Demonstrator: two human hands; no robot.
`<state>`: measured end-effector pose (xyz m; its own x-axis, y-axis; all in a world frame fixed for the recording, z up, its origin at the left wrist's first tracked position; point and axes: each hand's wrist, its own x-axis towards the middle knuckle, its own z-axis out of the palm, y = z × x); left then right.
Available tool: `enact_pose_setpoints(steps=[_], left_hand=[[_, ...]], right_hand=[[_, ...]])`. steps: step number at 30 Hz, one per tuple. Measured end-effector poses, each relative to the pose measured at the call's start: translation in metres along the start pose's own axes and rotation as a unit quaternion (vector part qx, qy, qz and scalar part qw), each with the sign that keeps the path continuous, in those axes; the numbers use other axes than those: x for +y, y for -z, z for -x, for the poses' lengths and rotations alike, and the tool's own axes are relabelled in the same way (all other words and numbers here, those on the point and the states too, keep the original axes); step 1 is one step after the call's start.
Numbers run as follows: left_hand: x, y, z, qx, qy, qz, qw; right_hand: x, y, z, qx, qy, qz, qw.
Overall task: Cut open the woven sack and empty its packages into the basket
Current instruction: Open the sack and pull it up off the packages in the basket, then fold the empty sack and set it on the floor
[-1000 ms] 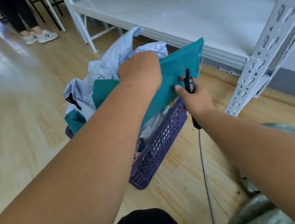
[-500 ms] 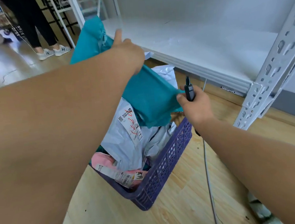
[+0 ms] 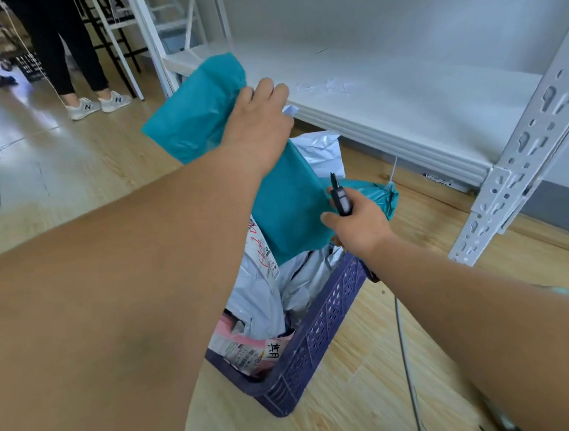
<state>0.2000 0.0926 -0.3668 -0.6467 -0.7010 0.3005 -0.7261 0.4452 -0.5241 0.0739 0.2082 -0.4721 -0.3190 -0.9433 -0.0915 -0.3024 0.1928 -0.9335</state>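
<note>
Since half a second ago your left hand [image 3: 257, 128] has dropped from the top of frame toward centre, fingers curled round the teal sack [image 3: 195, 116] at 12 o'clock, above the basket [image 3: 324, 335]. Your right hand [image 3: 359, 226], at 3 o'clock of the sack's lower end, grips a black cutter [image 3: 341, 199] and pinches the teal edge. White and pink packages [image 3: 260, 306] lie in the basket, sack draped over them.

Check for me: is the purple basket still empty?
No. The purple basket already holds several packages, among them white mailers and a pink one.
</note>
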Motion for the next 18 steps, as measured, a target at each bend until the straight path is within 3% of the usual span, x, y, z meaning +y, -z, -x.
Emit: enact_pose_setpoints(steps=[4, 11, 14, 18], left_hand=[[0.008, -0.01, 0.006, -0.096, 0.024, 0.084, 0.992], [0.027, -0.034, 0.004, -0.274, -0.011, 0.042, 0.961], [0.035, -0.024, 0.001, -0.248, 0.023, 0.05, 0.967], [0.076, -0.004, -0.003, -0.121, 0.042, 0.052, 0.99]], right_hand=[[0.006, 0.0, -0.004, -0.004, -0.031, -0.011, 0.999], [0.014, 0.003, -0.008, 0.011, -0.087, -0.06, 0.994], [0.018, 0.014, -0.008, 0.026, -0.088, -0.057, 0.994], [0.033, 0.04, -0.001, 0.049, -0.097, -0.059, 0.992]])
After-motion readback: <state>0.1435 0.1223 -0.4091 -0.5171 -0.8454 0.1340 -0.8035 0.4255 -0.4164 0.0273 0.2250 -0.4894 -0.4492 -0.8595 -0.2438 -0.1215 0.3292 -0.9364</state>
